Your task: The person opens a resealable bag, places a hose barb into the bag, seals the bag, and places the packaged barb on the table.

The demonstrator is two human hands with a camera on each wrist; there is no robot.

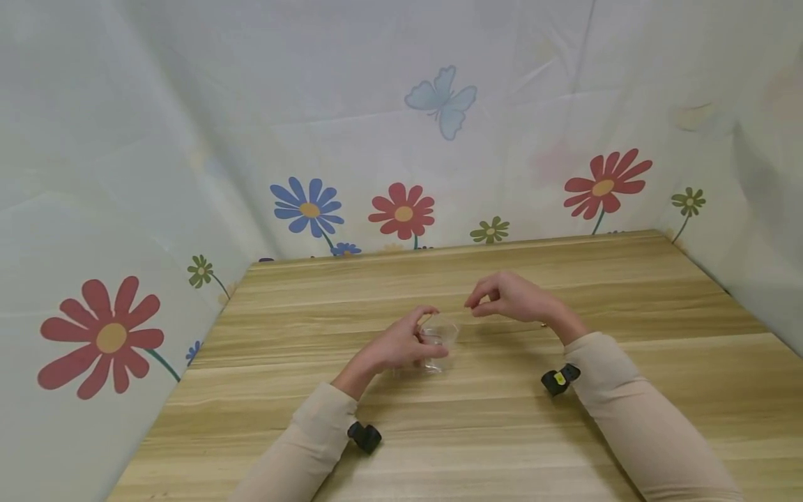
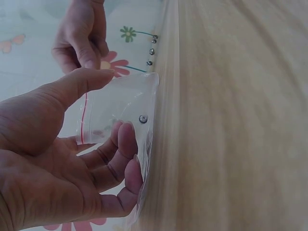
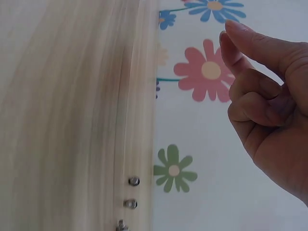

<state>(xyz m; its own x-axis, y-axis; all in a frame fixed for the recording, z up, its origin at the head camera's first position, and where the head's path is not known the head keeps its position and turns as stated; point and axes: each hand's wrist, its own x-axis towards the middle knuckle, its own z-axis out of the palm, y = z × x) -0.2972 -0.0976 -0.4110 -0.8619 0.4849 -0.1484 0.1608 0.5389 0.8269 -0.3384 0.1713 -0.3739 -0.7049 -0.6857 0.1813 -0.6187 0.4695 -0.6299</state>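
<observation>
A left hand (image 1: 400,344) grips a clear, crinkled, red-striped plastic bag (image 2: 122,98) at a wood-grained table (image 1: 495,425); the right hand (image 1: 516,298) curls nearby, nothing visible in its narrow pinch. Work appears unfinished: one shiny metal piece (image 2: 143,119) shows through, inside or behind unclear; other metal pieces (image 3: 134,181) lie loose.

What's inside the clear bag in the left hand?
One small metal piece shows through the clear bag, inside or behind it, unclear which; whatever lies behind the left hand is hidden.
</observation>
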